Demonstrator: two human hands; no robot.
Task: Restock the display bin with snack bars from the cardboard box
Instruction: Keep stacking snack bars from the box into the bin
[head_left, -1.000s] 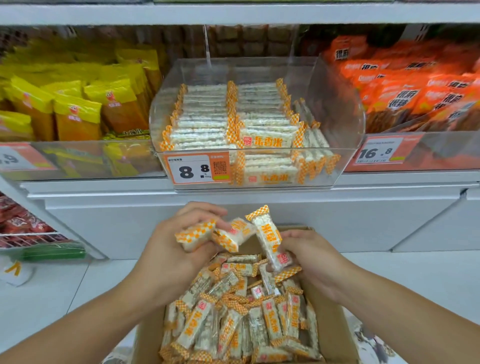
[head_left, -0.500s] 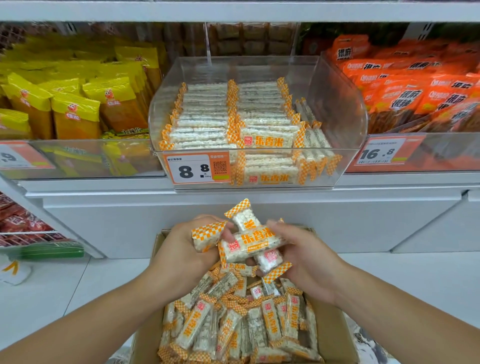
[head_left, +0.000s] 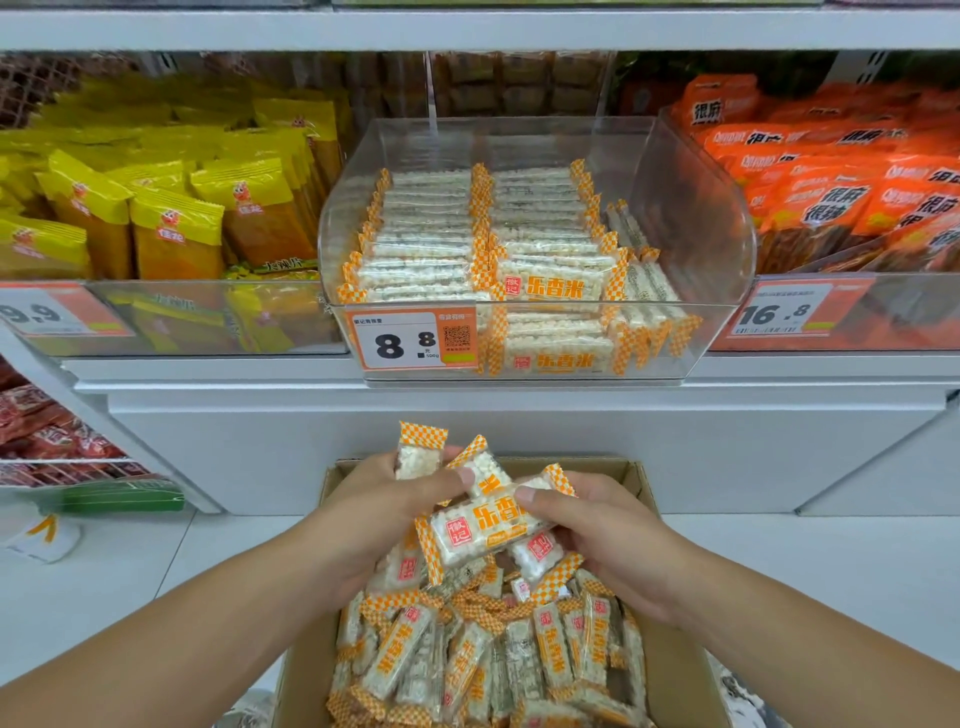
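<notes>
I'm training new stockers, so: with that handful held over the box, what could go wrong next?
The snack bars lie crisscrossed between the left hand and right hand, so one may slip on the lift. The display bin holds neat rows; a loose handful could muddle them.

- Yellow snack bags (head_left: 171, 218) packed upright in rows, left of the 8.8 price tag (head_left: 410, 340), behind a clear front panel.
- Orange snack packs (head_left: 841, 192) with black lettering, stacked right of the 8.8 price tag.
- 16.8 price tag (head_left: 779, 313) well to the right of the 8.8 price tag, at the same height.
- 9.9 price tag (head_left: 36, 314) well to the left, partly cut by the edge.
- White shelf ledge (head_left: 260, 371) directly under the 8.8 price tag.
- Red packets (head_left: 36, 431) on a wire rack, below and far left of the 8.8 price tag.
- Brown packages (head_left: 514, 83), blurred, above and behind it.
</notes>
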